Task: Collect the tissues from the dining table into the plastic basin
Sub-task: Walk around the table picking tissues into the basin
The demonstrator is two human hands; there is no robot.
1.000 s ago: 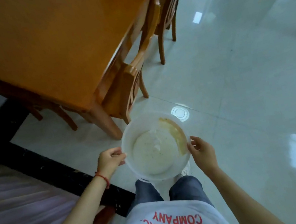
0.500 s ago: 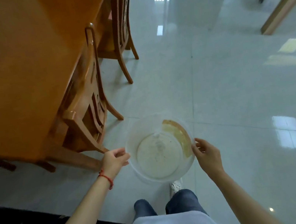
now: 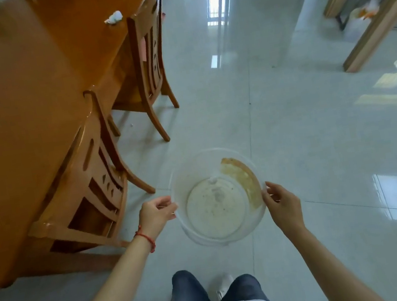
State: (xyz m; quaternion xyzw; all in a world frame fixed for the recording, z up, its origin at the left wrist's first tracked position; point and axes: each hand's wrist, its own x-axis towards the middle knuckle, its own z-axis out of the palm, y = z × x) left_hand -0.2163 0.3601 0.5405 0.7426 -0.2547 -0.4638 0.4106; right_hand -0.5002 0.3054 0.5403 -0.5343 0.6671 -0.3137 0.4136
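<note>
Now the view has swung up along the dining table (image 3: 16,106), and a crumpled tissue (image 3: 114,17) at its far edge has come into sight, well apart from the clear plastic basin (image 3: 216,197), so collecting looks about to begin. Left hand (image 3: 156,215) and right hand (image 3: 283,206) each grip the basin rim on opposite sides. Two wooden chairs (image 3: 148,54) line the table's edge; the tiled floor (image 3: 289,109) to the right lies open for walking
</note>
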